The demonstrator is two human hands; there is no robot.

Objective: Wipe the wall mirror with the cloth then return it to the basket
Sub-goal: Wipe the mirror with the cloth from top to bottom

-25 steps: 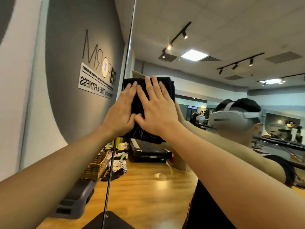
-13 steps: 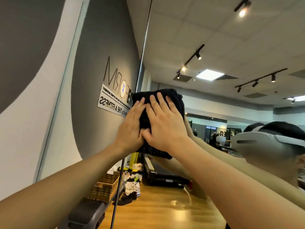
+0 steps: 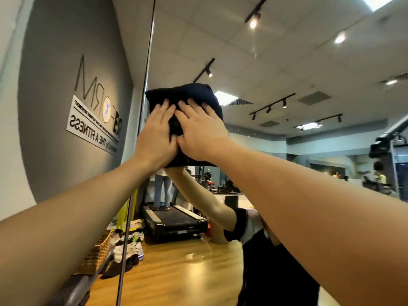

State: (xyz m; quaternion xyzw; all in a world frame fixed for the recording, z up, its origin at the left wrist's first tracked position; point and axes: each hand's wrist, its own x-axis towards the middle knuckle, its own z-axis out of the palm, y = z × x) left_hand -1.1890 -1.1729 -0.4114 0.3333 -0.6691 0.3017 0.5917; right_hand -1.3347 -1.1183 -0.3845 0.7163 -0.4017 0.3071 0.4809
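Bright ceiling lights (image 3: 253, 23) reflected with glare; wide-angle bending at edges, slightly soft.

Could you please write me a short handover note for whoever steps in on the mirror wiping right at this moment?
Left hand: flat, fingers straight, pressing the dark cloth against the wall mirror.
Right hand: the same, beside the left, with the thumbs meeting over the cloth.
Cloth: folded, held high on the glass, just right of the vertical seam between mirror panels.
Basket: a woven one shows low on the left in the reflection, next to a pile of shoes.
Done: the cloth is on the mirror and wiping is under way; how much glass is covered cannot be told.
Left: finish wiping, then return the cloth to the basket.
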